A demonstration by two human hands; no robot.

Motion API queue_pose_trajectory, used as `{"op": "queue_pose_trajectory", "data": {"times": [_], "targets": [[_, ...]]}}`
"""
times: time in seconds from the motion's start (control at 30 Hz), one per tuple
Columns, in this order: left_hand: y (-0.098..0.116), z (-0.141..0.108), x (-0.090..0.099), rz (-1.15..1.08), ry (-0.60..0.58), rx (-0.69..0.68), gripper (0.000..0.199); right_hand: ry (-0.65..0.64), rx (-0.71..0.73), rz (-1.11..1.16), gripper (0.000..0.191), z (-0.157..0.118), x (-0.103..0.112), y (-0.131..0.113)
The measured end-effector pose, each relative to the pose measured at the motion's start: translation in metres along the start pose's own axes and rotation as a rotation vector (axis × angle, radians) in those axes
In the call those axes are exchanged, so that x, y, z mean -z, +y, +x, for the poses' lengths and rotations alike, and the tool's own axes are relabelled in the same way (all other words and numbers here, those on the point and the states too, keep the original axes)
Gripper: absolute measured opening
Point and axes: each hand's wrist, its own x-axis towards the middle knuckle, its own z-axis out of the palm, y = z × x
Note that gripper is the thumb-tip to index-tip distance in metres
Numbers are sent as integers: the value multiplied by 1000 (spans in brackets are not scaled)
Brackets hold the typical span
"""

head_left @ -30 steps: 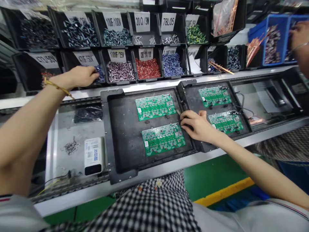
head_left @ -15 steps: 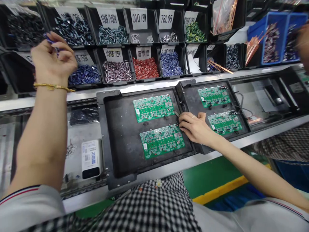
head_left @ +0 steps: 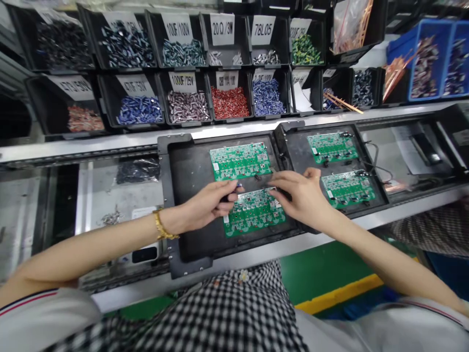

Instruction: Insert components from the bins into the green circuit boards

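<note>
My left hand (head_left: 212,201) is closed on a few small blue capacitors (head_left: 239,186), mostly hidden by its fingers. It hovers over the upper left part of the lower green circuit board (head_left: 252,217). My right hand (head_left: 298,193) reaches in from the right, with thumb and index finger apart near that board's upper right corner. Nothing shows clearly between those fingers. Behind both hands lies the upper green circuit board (head_left: 240,160). The two boards rest in a black tray (head_left: 190,234), with small dark parts between them.
A second black tray (head_left: 293,146) with two more boards adjoins on the right. Two rows of labelled bins stand behind, including blue capacitors (head_left: 139,110) and red components (head_left: 230,102). A white box-like device (head_left: 144,255) and a black plastic bag (head_left: 138,171) lie left.
My left hand has come down from the bins at upper left to the lower board, carrying the blue capacitors. The right hand stays by the boards, its thumb and finger more apart. The view has shifted slightly.
</note>
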Motion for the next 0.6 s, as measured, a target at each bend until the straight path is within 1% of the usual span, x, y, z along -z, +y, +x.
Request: {"op": "queue_pose_trajectory", "data": {"times": [0.03,0.1,0.17,0.23,0.3,0.37,0.5,0.6], "targets": [[-8,-2,-2,20,12,-16,22,24,-9,107,16,6,2,-8],[-17,-5,-6,32,42,-58,21,44,11,282,14,18,3,-25],[-19,-8,-9,6,66,-92,21,46,50,352,12,28,1,-36],[-19,-10,-9,-50,85,-120,19,43,85,344,13,37,-4,-39],[-18,-11,-6,-96,114,-130,16,33,107,303,16,49,-10,-34],[-16,-11,-2,-102,160,-123,15,16,113,254,17,63,-19,-24],[-15,-10,6,-97,224,-58,18,-98,159,188,16,91,-42,-6],[-15,-10,8,-155,237,-13,17,-154,206,179,15,100,-53,-2]]}}
